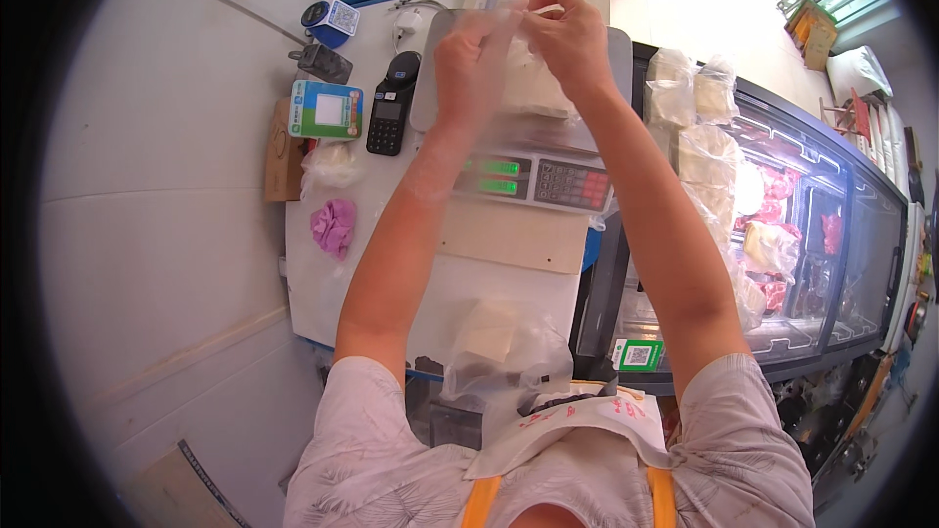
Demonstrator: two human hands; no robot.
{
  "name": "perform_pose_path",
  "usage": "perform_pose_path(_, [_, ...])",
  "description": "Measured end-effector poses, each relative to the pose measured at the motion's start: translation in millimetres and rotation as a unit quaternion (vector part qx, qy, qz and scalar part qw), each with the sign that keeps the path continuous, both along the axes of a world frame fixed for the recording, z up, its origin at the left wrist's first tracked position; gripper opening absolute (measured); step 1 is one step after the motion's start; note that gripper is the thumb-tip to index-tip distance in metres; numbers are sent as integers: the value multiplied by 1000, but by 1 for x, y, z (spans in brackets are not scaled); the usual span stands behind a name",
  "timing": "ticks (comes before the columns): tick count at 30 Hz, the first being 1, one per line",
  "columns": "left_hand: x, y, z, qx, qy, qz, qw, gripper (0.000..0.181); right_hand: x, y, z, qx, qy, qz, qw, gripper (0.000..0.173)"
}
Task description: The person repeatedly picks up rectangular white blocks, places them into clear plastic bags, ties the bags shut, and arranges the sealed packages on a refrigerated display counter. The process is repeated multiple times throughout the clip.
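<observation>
My left hand [463,55], blurred, and my right hand [571,33] meet above the pan of a digital scale [620,62]. Between them they pinch the thin top of a clear plastic bag [506,20]. Pale flat contents [539,81] show below, over the pan; what they are I cannot tell. On the scale's near face are lit green displays [499,176] and a keypad [572,182]. My forearms frame the scale from both sides.
A black payment terminal [389,114], blue speaker [330,22] and purple cloth [334,227] lie left. On the right, bagged pale blocks [704,154] rest on a glass display case [836,293] with meat [777,183]. Another clear bag [506,345] sits near my apron.
</observation>
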State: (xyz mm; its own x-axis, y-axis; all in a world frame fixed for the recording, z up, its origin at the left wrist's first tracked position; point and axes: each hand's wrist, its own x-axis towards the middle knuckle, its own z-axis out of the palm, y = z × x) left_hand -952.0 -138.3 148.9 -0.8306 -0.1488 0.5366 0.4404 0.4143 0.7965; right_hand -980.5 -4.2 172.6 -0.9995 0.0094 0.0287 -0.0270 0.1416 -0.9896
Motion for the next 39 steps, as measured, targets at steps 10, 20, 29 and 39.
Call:
perform_pose_path(10, [-1, 1, 21, 173, -182, -52, 966, 24, 6, 32, 5, 23, 20, 198, 980, 8])
perform_pose_path(20, [-23, -16, 5, 47, -211, 27, 976, 20, 39, 39, -11, 193, 271, 24, 943, 9])
perform_pose_path(29, [-19, -52, -11, -126, -21, 122, 984, 26, 59, 33, -3, 243, 295, 69, 921, 38])
perform_pose_path(39, [169, 20, 58, -10, -123, 65, 990, 17, 16, 23, 17, 475, 138, 192, 848, 24])
